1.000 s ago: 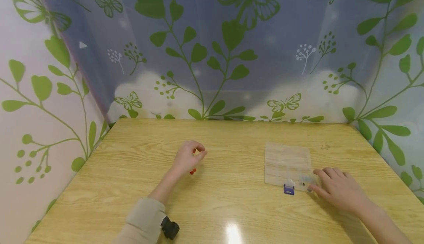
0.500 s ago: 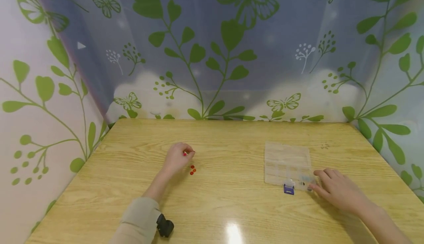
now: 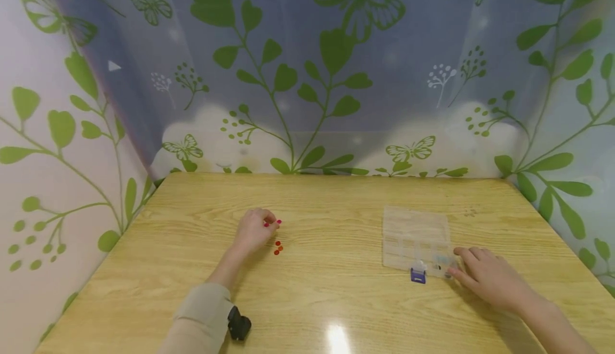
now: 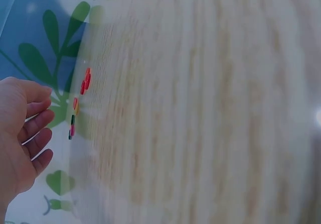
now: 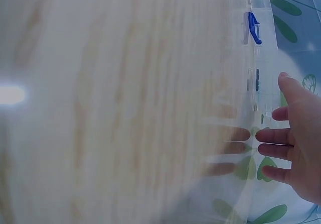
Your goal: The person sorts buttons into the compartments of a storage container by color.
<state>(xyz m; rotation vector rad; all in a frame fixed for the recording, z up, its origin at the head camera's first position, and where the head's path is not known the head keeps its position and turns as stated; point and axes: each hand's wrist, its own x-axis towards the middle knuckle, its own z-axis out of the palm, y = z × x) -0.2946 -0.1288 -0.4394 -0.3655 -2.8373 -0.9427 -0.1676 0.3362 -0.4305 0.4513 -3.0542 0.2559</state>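
My left hand (image 3: 252,232) hovers with loosely bent fingers by two pink-red pieces (image 3: 279,221). In the left wrist view that hand (image 4: 22,133) has nothing visible between its fingers; pink, dark green, yellow and red pieces (image 4: 83,87) lie in a row beyond the fingertips. Several red and orange pieces (image 3: 277,252) are just nearer in the head view. At the right, my right hand (image 3: 495,278) has its thumb and fingertips by the corner of a clear divided box (image 3: 415,226); contact is unclear. The right wrist view shows its fingers (image 5: 276,136) extended, beside the box's blue latch (image 5: 254,28).
Small pale pieces (image 3: 470,213) lie behind the box's right side. Dark bits sit in the box's front compartments. A patterned cloth (image 3: 288,151) hangs behind the wooden table (image 3: 331,284). A black device (image 3: 238,323) is strapped at my left wrist.
My left hand has shifted left and slightly back, so more red pieces show on the table. The right hand and the box have stayed in place.
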